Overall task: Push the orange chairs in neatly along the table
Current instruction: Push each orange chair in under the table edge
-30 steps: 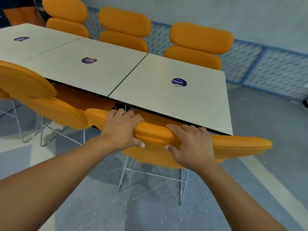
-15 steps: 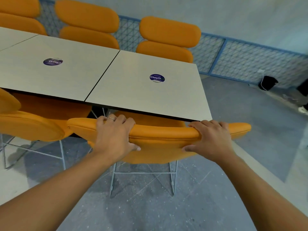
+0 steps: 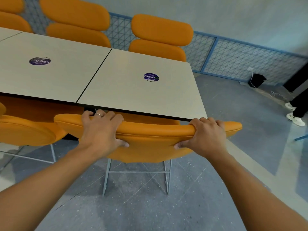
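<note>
There are five orange chairs [image 3: 150, 144]: two on the near side of the table [image 3: 133, 97] and three on the far side. The table top shows three panels, one only as a corner at the left edge. Two round purple stickers [image 3: 151, 77] lie on it. Two hands are in view, the left hand [image 3: 101, 130] and the right hand [image 3: 206, 135], with one ring [image 3: 98, 114]. Two white shoes [image 3: 295, 120] and one black box [image 3: 256, 80] sit at the right.
</note>
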`<action>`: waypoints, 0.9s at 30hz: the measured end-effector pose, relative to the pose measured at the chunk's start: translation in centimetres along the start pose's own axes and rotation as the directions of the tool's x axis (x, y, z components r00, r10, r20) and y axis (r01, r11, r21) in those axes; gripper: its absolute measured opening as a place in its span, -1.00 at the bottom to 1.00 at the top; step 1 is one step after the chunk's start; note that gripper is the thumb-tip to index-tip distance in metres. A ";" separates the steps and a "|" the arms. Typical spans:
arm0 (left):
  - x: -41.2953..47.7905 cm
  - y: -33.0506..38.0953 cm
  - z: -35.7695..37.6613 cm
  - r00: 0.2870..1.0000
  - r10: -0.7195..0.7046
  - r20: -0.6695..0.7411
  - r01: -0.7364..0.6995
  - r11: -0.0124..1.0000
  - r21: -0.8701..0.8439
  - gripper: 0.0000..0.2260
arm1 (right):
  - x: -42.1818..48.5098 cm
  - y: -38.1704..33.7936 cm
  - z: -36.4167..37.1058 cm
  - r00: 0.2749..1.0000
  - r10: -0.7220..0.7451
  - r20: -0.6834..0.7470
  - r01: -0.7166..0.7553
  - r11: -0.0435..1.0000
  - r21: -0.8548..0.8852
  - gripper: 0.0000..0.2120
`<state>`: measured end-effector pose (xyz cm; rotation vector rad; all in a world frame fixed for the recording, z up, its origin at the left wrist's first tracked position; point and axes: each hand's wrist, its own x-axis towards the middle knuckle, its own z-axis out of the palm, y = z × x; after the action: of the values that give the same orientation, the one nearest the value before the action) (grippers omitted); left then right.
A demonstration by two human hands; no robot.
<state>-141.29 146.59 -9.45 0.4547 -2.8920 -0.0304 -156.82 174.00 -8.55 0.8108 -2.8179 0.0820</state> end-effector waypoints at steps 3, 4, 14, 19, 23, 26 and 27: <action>1.1 -2.1 -0.3 0.998 -0.021 0.058 0.021 1.000 0.001 -0.34 | 0.4 -1.9 0.2 1.000 0.004 -0.005 -0.004 1.000 -0.028 -0.11; 1.4 -2.8 -0.3 0.997 -0.026 0.067 0.026 1.000 -0.002 -0.34 | 0.5 -2.5 0.3 1.000 0.005 0.002 -0.005 0.999 -0.040 -0.13; 2.7 -4.4 -0.6 0.992 -0.062 0.107 0.065 0.997 -0.029 -0.35 | 1.1 -2.5 0.8 0.996 -0.081 -0.034 0.080 0.996 -0.034 -0.18; 2.4 -4.2 -0.2 0.996 -0.073 0.054 0.075 0.996 -0.038 -0.37 | 1.6 -0.5 1.1 0.996 -0.070 -0.057 0.068 0.997 -0.048 -0.14; 2.5 -3.2 0.4 0.995 -0.094 0.009 0.095 0.995 -0.031 -0.36 | 2.4 0.8 1.0 0.995 -0.091 -0.049 0.089 0.995 -0.042 -0.11; 2.5 -1.5 0.9 0.995 -0.096 -0.035 0.094 0.994 -0.051 -0.39 | 2.9 2.3 0.9 0.995 -0.094 -0.015 0.093 0.995 -0.043 -0.09; 2.5 -0.9 0.9 0.995 -0.092 -0.044 0.089 0.995 -0.053 -0.40 | 3.1 2.9 0.7 0.996 -0.091 0.000 0.091 0.995 -0.042 -0.08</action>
<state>-143.57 144.95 -9.90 0.5694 -2.8163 -0.1055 -161.04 174.80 -8.57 0.9270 -2.7667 0.0099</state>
